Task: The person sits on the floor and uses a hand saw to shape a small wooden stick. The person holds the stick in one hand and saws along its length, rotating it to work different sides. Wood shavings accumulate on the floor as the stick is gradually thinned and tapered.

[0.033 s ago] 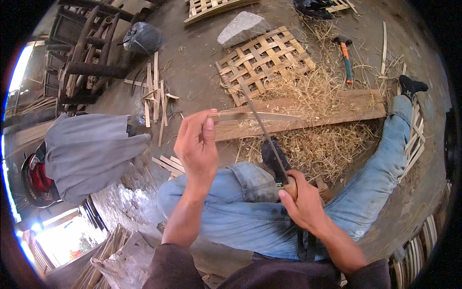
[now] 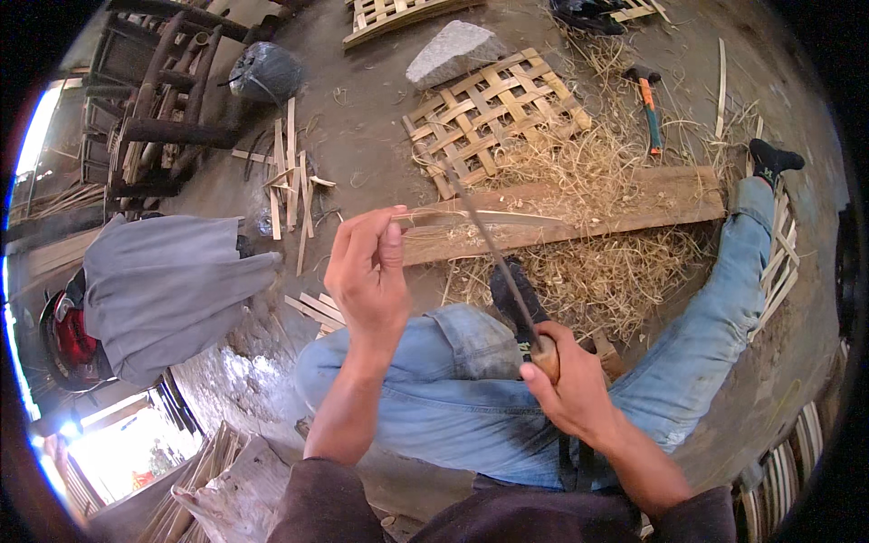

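Observation:
My left hand (image 2: pixel 367 271) is raised over my left knee and pinches the near end of a thin pale bamboo strip (image 2: pixel 507 217) that runs off to the right. My right hand (image 2: pixel 561 385) grips the wooden handle of a long narrow knife (image 2: pixel 489 240). Its blade slants up and away and crosses the strip just right of my left fingers. I sit with my legs in blue jeans (image 2: pixel 453 380) stretched out, and the right leg reaches to the far right.
A wooden plank (image 2: pixel 634 208) lies across the floor amid bamboo shavings (image 2: pixel 588 271). Beyond it are a woven bamboo mat (image 2: pixel 489 113), a grey stone block (image 2: pixel 453 50) and an orange-handled hammer (image 2: pixel 647 100). Loose slats (image 2: pixel 290 172), a grey cloth (image 2: pixel 163 281) and a wooden chair (image 2: pixel 154 90) are at the left.

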A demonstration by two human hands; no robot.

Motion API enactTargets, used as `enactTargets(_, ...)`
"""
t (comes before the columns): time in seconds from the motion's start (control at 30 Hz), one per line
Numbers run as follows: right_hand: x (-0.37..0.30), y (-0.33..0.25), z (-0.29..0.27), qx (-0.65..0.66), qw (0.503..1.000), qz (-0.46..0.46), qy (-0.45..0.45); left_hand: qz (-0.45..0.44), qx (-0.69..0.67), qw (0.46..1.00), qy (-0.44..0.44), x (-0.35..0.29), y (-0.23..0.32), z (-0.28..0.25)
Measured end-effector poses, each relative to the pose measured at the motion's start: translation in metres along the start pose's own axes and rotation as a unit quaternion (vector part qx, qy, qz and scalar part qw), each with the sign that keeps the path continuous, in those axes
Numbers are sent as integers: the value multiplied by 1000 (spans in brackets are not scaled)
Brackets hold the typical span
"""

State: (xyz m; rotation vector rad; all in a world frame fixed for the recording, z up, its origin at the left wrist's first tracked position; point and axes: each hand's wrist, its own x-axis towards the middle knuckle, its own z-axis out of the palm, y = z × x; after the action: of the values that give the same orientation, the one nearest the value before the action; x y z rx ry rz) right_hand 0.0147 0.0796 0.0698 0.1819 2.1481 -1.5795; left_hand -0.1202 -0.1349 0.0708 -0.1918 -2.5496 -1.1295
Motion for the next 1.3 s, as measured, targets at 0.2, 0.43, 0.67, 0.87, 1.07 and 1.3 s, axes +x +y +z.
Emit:
enactTargets(0.2,8,-21,-20,-68,996,-54,-30,22,25,999,-5,2,8,-4)
enactTargets(0.43,3,-9,-35,-116,993,-17,-31,93,14,994,-49,6,8,-9)
enactTargets(0.67,-9,-12,-58,-102,993,-9,-56,150,-26,980,-129,10,2,-14)
enactTargets(0.87,-19,-4,-57,-119,991,-4,-60,212,-6,972,-104,9,5,-18)
enactTargets(1.07,-22,-9,-47,-85,994,-43,-46,271,-20,962,-14,10,9,-22)
enactTargets(1.3,-13,6,-34,-75,996,13,-50,254,2,966,-46,13,9,-18)
